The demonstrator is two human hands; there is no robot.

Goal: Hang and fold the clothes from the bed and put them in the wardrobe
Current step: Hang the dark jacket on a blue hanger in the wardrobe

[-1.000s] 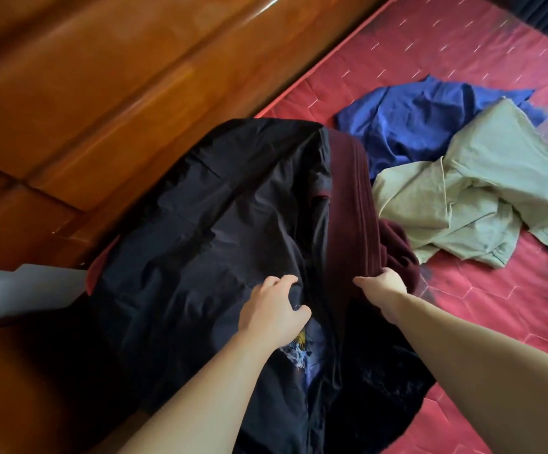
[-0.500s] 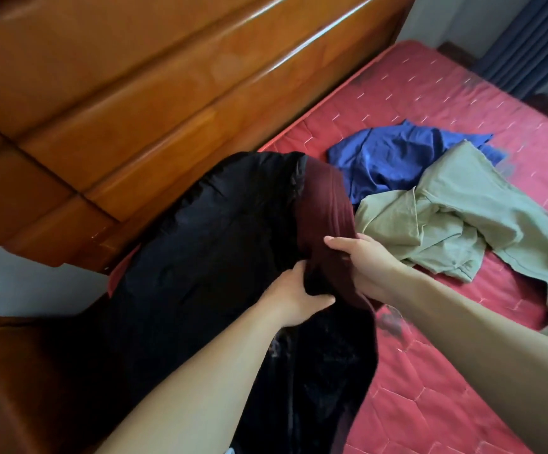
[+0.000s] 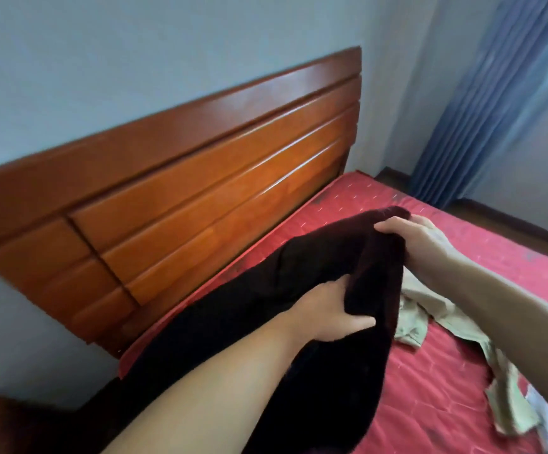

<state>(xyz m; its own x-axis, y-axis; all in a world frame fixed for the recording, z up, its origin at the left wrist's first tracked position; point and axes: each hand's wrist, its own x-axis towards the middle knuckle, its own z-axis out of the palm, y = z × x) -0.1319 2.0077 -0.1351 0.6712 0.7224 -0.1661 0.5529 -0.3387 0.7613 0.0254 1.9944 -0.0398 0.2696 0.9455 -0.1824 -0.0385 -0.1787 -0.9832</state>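
Up comes the dark cloth (image 3: pixel 298 290); half a second ago it lay lower by the blue shirt, which I can't see now. My left hand (image 3: pixel 326 314) squeezes a bunch of it near the middle. My right hand (image 3: pixel 420 239) grips its top edge, fingers curled tight over the fold. Most of it hangs off the bed (image 3: pixel 436 388), along the near side. A green shirt (image 3: pixel 426 322) lies crumpled beside it, partly under my right arm. I think the job has just begun: nothing looks folded or hung yet. I see no words or labels anywhere. Behind is the headboard (image 3: pixel 200 208).
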